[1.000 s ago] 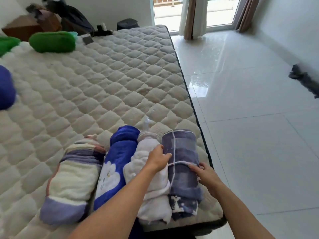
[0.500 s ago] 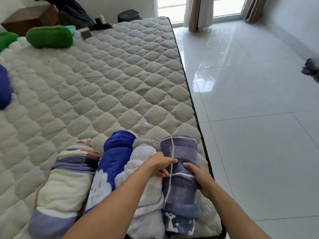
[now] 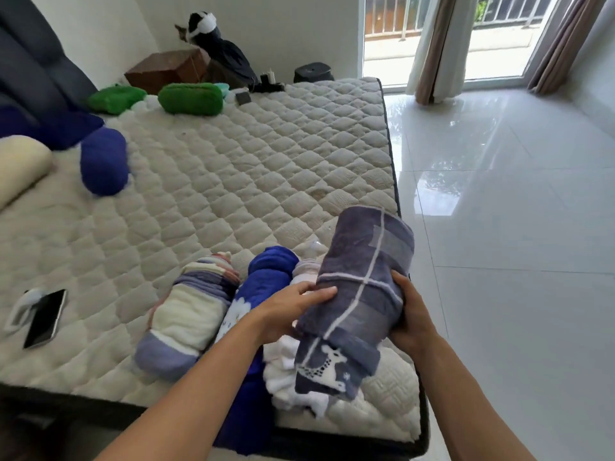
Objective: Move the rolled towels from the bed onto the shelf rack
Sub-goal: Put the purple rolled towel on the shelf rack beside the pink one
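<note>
The cream quilted mattress of the bed (image 3: 233,181) fills the room from seven to twelve o'clock, with glossy white floor tiles (image 3: 515,227) to its right. At ten o'clock on the mattress lies a dark blue rolled bolster (image 3: 103,161); at eleven o'clock lie two green plush cushions (image 3: 189,98).

Along the near edge, at six o'clock, three rolled towels lie side by side, touching:
- a cream and lilac striped rolled towel (image 3: 186,314), leftmost;
- a royal blue rolled towel with a white cloud print (image 3: 263,284), middle;
- a white fluffy rolled towel (image 3: 286,367), rightmost, partly covered.

The slate-blue checked rolled towel with a white deer motif (image 3: 362,294) is raised above the white roll, tilted, its far end pointing to one o'clock. Whether its near end touches the white roll cannot be told.

The left hand (image 3: 289,311) has its fingers (image 3: 319,291) curled over the roll's left side. The right hand (image 3: 412,314) cups the right side, fingers wrapped under it. Both hold the checked towel.

A black smartphone (image 3: 45,317) lies flat at eight o'clock, well apart from the towels.
</note>
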### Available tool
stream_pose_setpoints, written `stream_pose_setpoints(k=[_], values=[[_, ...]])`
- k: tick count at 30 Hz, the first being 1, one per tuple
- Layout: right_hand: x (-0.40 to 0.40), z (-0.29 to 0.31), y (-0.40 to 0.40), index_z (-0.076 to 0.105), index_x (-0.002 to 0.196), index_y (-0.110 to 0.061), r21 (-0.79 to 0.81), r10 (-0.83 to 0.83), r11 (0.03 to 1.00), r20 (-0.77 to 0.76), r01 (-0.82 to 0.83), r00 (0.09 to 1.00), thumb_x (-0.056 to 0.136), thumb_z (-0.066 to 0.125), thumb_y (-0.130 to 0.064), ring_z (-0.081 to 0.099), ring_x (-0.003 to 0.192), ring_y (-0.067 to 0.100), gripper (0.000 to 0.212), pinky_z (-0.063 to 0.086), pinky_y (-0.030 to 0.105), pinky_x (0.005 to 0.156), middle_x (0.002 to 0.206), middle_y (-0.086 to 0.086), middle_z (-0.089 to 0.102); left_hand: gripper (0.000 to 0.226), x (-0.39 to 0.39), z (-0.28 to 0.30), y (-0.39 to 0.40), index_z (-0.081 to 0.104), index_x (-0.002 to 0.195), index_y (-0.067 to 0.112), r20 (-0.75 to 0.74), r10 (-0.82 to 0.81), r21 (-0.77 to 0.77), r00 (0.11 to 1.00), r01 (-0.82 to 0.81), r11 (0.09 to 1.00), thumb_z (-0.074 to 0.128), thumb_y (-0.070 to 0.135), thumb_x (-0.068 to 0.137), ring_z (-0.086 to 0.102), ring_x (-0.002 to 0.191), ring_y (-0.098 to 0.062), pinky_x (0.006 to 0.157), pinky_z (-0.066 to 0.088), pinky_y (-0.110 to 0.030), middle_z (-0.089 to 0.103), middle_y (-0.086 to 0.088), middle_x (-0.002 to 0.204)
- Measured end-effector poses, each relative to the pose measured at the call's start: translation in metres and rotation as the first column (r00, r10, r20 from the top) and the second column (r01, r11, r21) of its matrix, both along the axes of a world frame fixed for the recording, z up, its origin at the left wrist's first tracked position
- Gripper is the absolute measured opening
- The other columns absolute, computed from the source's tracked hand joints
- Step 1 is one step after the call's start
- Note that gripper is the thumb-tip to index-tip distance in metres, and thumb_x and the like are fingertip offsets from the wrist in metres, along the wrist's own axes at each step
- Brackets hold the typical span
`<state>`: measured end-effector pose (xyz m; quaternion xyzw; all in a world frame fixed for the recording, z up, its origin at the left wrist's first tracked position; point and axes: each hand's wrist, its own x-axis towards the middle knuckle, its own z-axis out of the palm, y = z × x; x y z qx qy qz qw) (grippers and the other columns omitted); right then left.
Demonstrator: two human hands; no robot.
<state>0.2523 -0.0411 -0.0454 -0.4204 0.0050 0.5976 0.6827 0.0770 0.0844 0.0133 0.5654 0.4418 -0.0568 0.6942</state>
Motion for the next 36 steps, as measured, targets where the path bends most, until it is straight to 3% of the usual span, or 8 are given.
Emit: stream_pose_setpoints(k=[5, 9, 13, 18, 24, 29, 32, 36], values=[[-0.053, 0.044, 0.017, 0.065, 0.116, -0.010, 0.138, 0.152, 0.977, 0.074, -0.161, 0.986, 0.075, 0.062, -0.040, 0.073, 0.089, 0.025, 0.050, 0.060, 0.036, 0.071, 0.102, 0.014, 0.075, 0.037, -0.062, 0.036, -0.033, 0.062, 0.119, 0.018, 0.202, 0.206, -0.028, 0.958, -0.204, 0.978, 0.068, 0.027, 0.084, 0.066, 0.107, -0.025, 0.097, 0.051, -0.042, 0.070, -0.008, 0.119], [-0.122, 0.071, 0.021, 0.059, 0.128, -0.006, 0.137, 0.355, 0.915, 0.175, -0.380, 0.918, 0.077, 0.064, -0.041, 0.069, 0.104, 0.029, 0.063, 0.060, 0.036, 0.075, 0.118, 0.019, 0.069, 0.029, -0.138, 0.065, -0.073, 0.063, 0.117, 0.018, 0.264, 0.368, 0.081, 0.892, -0.400, 0.913, 0.064, 0.016, 0.088, 0.070, 0.094, -0.016, 0.081, 0.058, -0.026, 0.072, -0.004, 0.112], [-0.211, 0.101, 0.006, 0.062, 0.123, -0.014, 0.121, 0.576, 0.753, 0.354, -0.647, 0.737, 0.074, 0.068, -0.042, 0.071, 0.100, 0.027, 0.057, 0.059, 0.037, 0.075, 0.111, 0.014, 0.073, 0.029, -0.237, 0.079, -0.138, 0.065, 0.113, 0.022, 0.286, 0.570, 0.143, 0.770, -0.622, 0.770, 0.070, 0.022, 0.084, 0.068, 0.105, -0.022, 0.094, 0.054, -0.038, 0.072, -0.004, 0.115], [-0.338, 0.121, -0.056, 0.063, 0.123, -0.020, 0.085, 0.709, 0.528, 0.505, -0.845, 0.493, 0.071, 0.073, -0.050, 0.071, 0.101, 0.023, 0.060, 0.057, 0.043, 0.083, 0.111, 0.004, 0.075, 0.030, -0.343, 0.081, -0.264, 0.065, 0.115, 0.018, 0.403, 0.799, 0.099, 0.446, -0.889, 0.446, 0.067, 0.016, 0.086, 0.069, 0.099, -0.023, 0.091, 0.054, -0.036, 0.074, -0.003, 0.106], [-0.483, 0.118, -0.167, 0.063, 0.123, -0.017, 0.102, 0.800, 0.280, 0.524, -0.955, 0.291, 0.080, 0.071, -0.040, 0.069, 0.105, 0.025, 0.050, 0.054, 0.044, 0.091, 0.114, 0.006, 0.073, 0.019, -0.440, 0.073, -0.421, 0.066, 0.106, 0.017, 0.417, 0.904, 0.076, 0.093, -0.995, 0.067, 0.063, 0.012, 0.088, 0.069, 0.092, -0.020, 0.083, 0.056, -0.028, 0.071, -0.007, 0.108], [-0.585, 0.133, -0.246, 0.060, 0.126, -0.018, 0.119, 0.815, -0.047, 0.579, -0.992, 0.031, 0.065, 0.079, -0.042, 0.069, 0.105, 0.025, 0.069, 0.054, 0.039, 0.083, 0.116, 0.005, 0.072, 0.033, -0.505, 0.083, -0.533, 0.063, 0.121, 0.012, 0.430, 0.880, 0.034, -0.200, -0.971, -0.237, 0.064, 0.021, 0.089, 0.065, 0.111, -0.027, 0.097, 0.051, -0.036, 0.068, -0.011, 0.121], [-0.651, 0.143, -0.293, 0.059, 0.126, -0.020, 0.135, 0.774, -0.259, 0.622, -0.956, -0.122, 0.061, 0.083, -0.034, 0.067, 0.106, 0.029, 0.071, 0.053, 0.042, 0.085, 0.119, 0.007, 0.070, 0.013, -0.539, 0.090, -0.598, 0.071, 0.097, 0.017, 0.459, 0.811, 0.042, -0.363, -0.903, -0.428, 0.060, 0.019, 0.091, 0.069, 0.091, -0.019, 0.089, 0.052, -0.032, 0.075, -0.004, 0.097], [-0.729, 0.158, -0.361, 0.054, 0.124, -0.021, 0.182, 0.664, -0.499, 0.708, -0.847, -0.239, 0.075, 0.073, -0.012, 0.067, 0.102, 0.021, 0.054, 0.052, 0.037, 0.077, 0.121, 0.006, 0.067, 0.021, -0.580, 0.094, -0.678, 0.070, 0.078, 0.020, 0.484, 0.662, 0.019, -0.572, -0.750, -0.661, 0.056, 0.014, 0.093, 0.071, 0.066, -0.008, 0.071, 0.055, -0.024, 0.075, 0.005, 0.071]])
